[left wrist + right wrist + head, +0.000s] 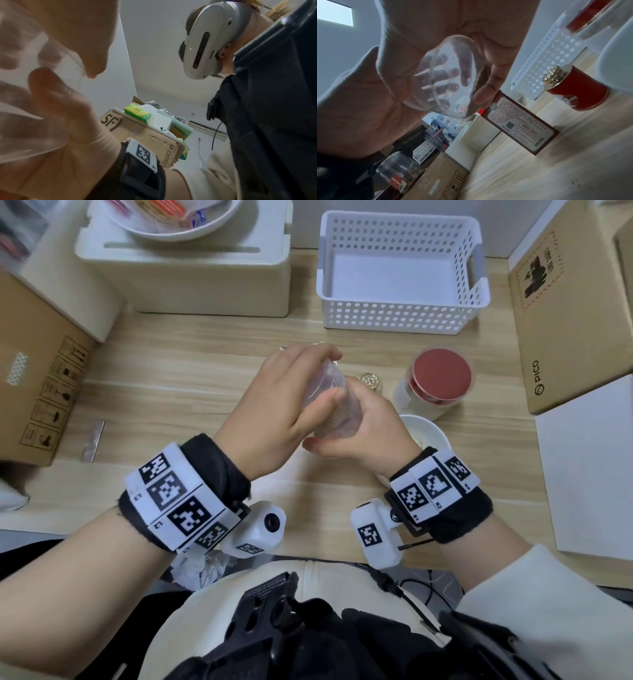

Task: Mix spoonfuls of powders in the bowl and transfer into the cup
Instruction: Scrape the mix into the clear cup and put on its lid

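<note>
A clear plastic cup point(330, 402) is held in the air over the table between both hands, tilted. My left hand point(291, 395) grips its far end, with the thumb along the cup's side. My right hand point(363, 426) curls round the near, lower end. In the right wrist view the cup's round base point(443, 81) faces the camera, and some brownish powder lies along its wall. The white bowl point(428, 433) sits on the table, partly hidden under my right wrist. In the left wrist view the cup point(25, 115) is a clear blur between both hands.
A red-lidded jar point(442, 378) stands behind the bowl. A small red jar with a gold cap point(369, 380) stands beyond my hands, and a red box point(522, 124) stands further left. A white perforated basket point(400, 268) and a cream box point(191, 278) are at the back. Cardboard boxes flank both sides.
</note>
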The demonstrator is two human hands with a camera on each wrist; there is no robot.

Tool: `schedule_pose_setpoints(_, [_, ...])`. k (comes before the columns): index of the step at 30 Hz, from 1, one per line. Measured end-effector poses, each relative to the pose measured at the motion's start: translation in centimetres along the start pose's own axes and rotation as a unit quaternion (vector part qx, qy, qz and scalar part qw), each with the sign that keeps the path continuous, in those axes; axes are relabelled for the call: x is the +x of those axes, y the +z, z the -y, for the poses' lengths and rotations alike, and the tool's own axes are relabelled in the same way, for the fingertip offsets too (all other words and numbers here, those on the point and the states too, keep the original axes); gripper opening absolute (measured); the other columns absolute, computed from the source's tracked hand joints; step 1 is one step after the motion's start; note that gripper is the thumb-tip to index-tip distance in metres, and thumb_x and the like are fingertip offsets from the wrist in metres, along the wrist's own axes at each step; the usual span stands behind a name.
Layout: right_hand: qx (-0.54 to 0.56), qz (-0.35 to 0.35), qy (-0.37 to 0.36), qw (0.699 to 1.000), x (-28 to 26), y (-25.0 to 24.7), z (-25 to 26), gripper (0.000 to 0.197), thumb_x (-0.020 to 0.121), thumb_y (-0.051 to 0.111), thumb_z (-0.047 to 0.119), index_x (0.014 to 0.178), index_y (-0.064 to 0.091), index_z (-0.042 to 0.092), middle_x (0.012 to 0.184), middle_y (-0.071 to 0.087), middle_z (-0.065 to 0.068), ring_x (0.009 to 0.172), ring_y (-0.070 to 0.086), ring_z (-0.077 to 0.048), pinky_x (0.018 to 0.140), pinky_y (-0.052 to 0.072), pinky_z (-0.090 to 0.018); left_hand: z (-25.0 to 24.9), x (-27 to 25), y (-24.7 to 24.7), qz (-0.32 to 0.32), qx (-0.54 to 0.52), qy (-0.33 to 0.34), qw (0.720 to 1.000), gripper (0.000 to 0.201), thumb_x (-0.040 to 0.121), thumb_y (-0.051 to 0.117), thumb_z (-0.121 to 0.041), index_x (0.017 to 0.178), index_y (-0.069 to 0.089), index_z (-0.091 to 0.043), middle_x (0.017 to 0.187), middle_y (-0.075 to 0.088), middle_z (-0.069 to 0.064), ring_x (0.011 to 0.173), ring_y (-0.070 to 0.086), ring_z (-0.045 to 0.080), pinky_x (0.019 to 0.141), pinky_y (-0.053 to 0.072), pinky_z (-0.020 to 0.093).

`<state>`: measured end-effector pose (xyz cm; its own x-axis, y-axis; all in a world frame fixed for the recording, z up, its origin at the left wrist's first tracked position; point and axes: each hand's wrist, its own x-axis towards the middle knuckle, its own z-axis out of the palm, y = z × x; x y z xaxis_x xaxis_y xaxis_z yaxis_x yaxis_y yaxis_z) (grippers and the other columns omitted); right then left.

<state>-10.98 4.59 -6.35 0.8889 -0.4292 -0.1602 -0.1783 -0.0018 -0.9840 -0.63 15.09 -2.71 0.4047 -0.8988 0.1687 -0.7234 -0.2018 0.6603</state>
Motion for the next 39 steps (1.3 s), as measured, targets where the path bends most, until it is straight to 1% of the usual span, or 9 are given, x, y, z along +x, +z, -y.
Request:
schedule_pose_setpoints(8, [-0.051,-0.015,-0.021,0.998,0.2,0.6,0.5,0.060,0.053,0.083,0.031,0.104,0.051,0.028,0.101,0.066,-0.007,0.098,0.062,-0.023,0.087,0.049,-0.051,-0.1,0.1,0.3,-0.034,-0.038,-0.016,0.999,0.043,0.090,0.032,-0.037,0.118,0.054,-0.012,0.119,0.058,0.000,0.110,0.048,0.016,0.095,0.026,0.011])
schedule_pose_setpoints(13, [-0.052,-0.018,-0.053,0.997,0.0,0.4,1.1,0.058,0.060,0.084,0.012,0.098,0.044,0.030,0.091,0.064,-0.001,0.082,0.061,-0.009,0.072,0.046,-0.014,-0.4,0.7,0.0,-0.042,-0.027,-0.016,0.999,0.040,0.084,0.039,-0.037,0.111,0.057,-0.014,0.104,0.054,-0.007,0.098,0.045,0.014,0.089,0.026,0.008])
schedule_pose_setpoints(16, [-0.037,0.008,-0.058,0.998,0.0,-0.1,0.0,0.069,0.058,0.084,0.018,0.109,0.041,0.029,0.108,0.057,0.003,0.102,0.057,-0.010,0.089,0.044,-0.024,-0.2,1.1,0.2,-0.021,0.015,0.029,0.999,0.041,0.080,0.046,-0.035,0.113,0.059,-0.013,0.107,0.057,0.001,0.102,0.048,0.022,0.094,0.030,0.018])
schedule_pose_setpoints(21, [-0.055,0.060,-0.018,0.997,0.2,0.3,-3.2,0.064,0.052,0.080,0.016,0.106,0.046,0.018,0.109,0.053,-0.003,0.103,0.053,-0.014,0.088,0.046,-0.033,1.6,-0.6,3.4,0.078,0.105,0.073,0.989,0.056,0.076,0.055,-0.044,0.123,0.056,-0.014,0.122,0.058,0.011,0.108,0.053,0.032,0.088,0.046,0.045])
schedule_pose_setpoints(25, [-0.151,0.036,-0.029,0.987,-0.7,0.3,-6.4,0.073,0.053,0.069,0.041,0.118,0.047,0.015,0.118,0.050,-0.006,0.111,0.046,-0.009,0.095,0.037,-0.017,3.6,-2.6,5.1,0.090,-0.007,0.009,0.996,0.076,0.069,0.065,-0.048,0.131,0.043,-0.010,0.136,0.042,0.008,0.123,0.044,0.018,0.098,0.044,0.036])
schedule_pose_setpoints(30, [-0.201,0.048,-0.023,0.978,-0.9,0.7,-7.5,0.079,0.055,0.067,0.043,0.125,0.044,0.013,0.114,0.042,0.002,0.107,0.038,-0.001,0.088,0.027,-0.001,5.4,-4.0,6.2,0.054,-0.095,-0.039,0.993,0.081,0.060,0.074,-0.047,0.126,0.044,-0.010,0.126,0.034,-0.002,0.118,0.036,-0.001,0.099,0.028,0.004])
schedule_pose_setpoints(34, [-0.185,0.075,0.017,0.980,-1.4,0.9,-7.8,0.079,0.059,0.079,0.028,0.127,0.041,0.018,0.123,0.044,0.001,0.114,0.041,-0.009,0.094,0.035,-0.016,7.0,-4.8,6.7,0.062,-0.114,-0.032,0.991,0.086,0.057,0.078,-0.043,0.127,0.041,-0.009,0.127,0.034,0.002,0.119,0.027,-0.018,0.100,0.029,0.006])
schedule_pose_setpoints(36, [-0.183,0.089,0.047,0.978,-1.6,0.7,-7.7,0.087,0.061,0.083,0.019,0.134,0.034,0.021,0.129,0.040,0.001,0.121,0.040,-0.012,0.100,0.040,-0.032,7.8,-5.0,7.0,0.076,-0.137,-0.031,0.987,0.089,0.056,0.081,-0.036,0.129,0.038,-0.010,0.128,0.034,0.003,0.122,0.027,-0.015,0.103,0.028,0.009])
schedule_pose_setpoints(39, [-0.195,0.121,0.079,0.970,-1.9,0.1,-6.7,0.103,0.061,0.083,0.017,0.141,0.018,0.027,0.130,0.029,0.001,0.123,0.036,-0.012,0.106,0.035,-0.032,8.8,-5.5,7.4,0.091,-0.235,-0.075,0.965,0.097,0.051,0.082,-0.035,0.129,0.026,-0.033,0.133,0.027,-0.008,0.131,0.029,-0.005,0.109,0.029,0.016])
